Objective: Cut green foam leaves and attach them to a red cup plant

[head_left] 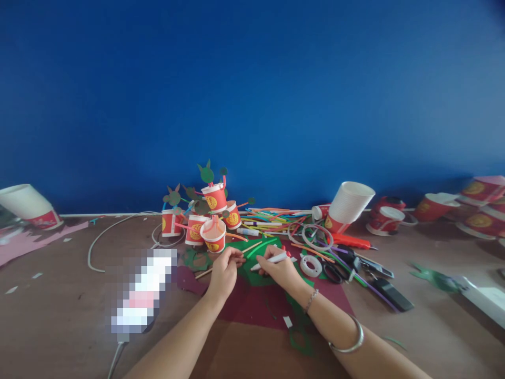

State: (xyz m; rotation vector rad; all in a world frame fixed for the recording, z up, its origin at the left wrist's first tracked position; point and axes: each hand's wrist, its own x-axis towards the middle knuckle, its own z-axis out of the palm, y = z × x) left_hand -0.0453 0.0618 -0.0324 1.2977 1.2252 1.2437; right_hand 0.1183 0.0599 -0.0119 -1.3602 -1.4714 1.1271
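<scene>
My right hand (279, 266) is closed round a white marker (271, 260), its tip pointing left over a sheet of green paper (252, 273). My left hand (225, 268) is closed in a pinch at the left edge of that paper; a thin stick (204, 273) shows on both sides of its fingers. Dark red paper (252, 307) lies under the green sheet. Red and white paper cups (213, 235) with green paper heads and coloured pipe arms stand just beyond my left hand.
A blurred-out power strip (144, 295) lies at left. Behind my hands are coloured sticks (272, 215). To the right are a tape roll (311, 266), a red glue gun (351, 241), dark keys (392, 293) and a tall cup stack (349, 205). Blue wall (252, 105) behind.
</scene>
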